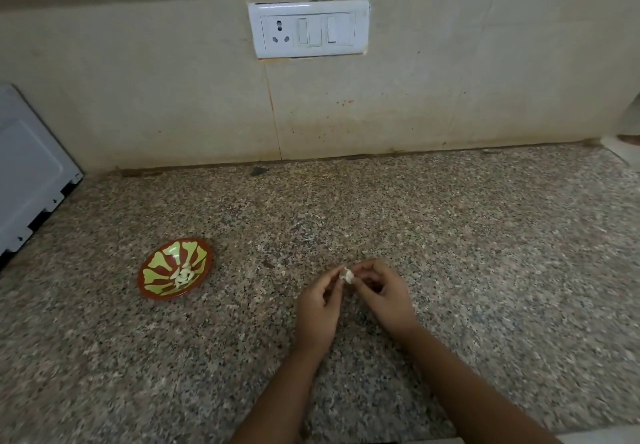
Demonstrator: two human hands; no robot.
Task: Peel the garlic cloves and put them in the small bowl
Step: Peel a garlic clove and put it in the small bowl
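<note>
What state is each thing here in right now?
garlic clove: pinched between both hands, above the counter.
left hand: fingers curled, pinching the clove.
right hand: fingers curled, pinching the clove.
small bowl: upright on the counter, holding peeled cloves.
wall socket: nothing plugged in.

Left hand (317, 301): I see thumb and forefinger pinching the garlic clove (347, 275) from its left.
Right hand (382, 293): fingers curled, tips gripping the clove's right side.
Forearms: bare, both coming from my lower edge, converging toward the hands.
</note>
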